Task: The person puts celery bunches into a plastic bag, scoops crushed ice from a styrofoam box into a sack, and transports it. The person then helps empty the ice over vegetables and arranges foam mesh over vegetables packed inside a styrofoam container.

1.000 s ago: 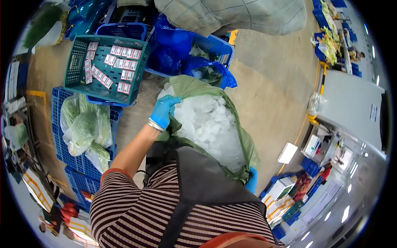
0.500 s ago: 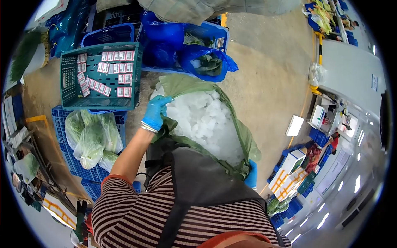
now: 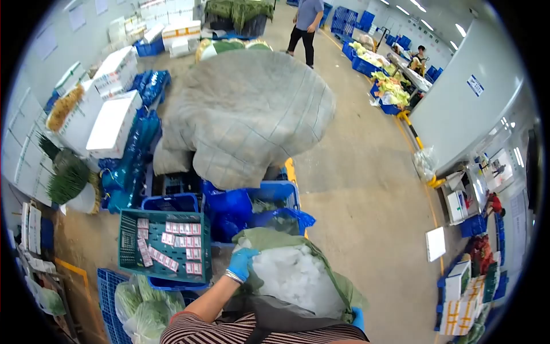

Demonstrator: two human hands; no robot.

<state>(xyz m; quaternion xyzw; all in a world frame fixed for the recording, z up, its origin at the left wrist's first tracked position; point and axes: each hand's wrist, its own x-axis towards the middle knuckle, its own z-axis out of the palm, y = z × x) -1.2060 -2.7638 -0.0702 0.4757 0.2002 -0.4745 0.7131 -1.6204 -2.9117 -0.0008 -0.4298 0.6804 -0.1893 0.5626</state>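
Note:
My left hand (image 3: pixel 241 266), in a blue glove, is closed on the left rim of a green cloth sack (image 3: pixel 269 237) full of crushed ice (image 3: pixel 298 280). On the sack's lower right side, my right hand (image 3: pixel 358 317), also gloved in blue, shows only in part; its fingers are hidden. Just beyond the sack stands a blue basket (image 3: pixel 295 198) with blue bags and leafy greens. Left of it, a green crate (image 3: pixel 166 273) holds strips of printed labels (image 3: pixel 183 241).
A large grey cover (image 3: pixel 252 114) drapes over a pile ahead. Bagged greens (image 3: pixel 150 312) lie at lower left. White foam boxes (image 3: pixel 114 126) stand at left. A person (image 3: pixel 308 26) stands on the floor far ahead. A yellow-black rail (image 3: pixel 411 129) is at right.
The view has tilted up, so the sack, crate and my hands sit lower in the frame, and the grey cover and standing person now show. Both hands remain at the sack.

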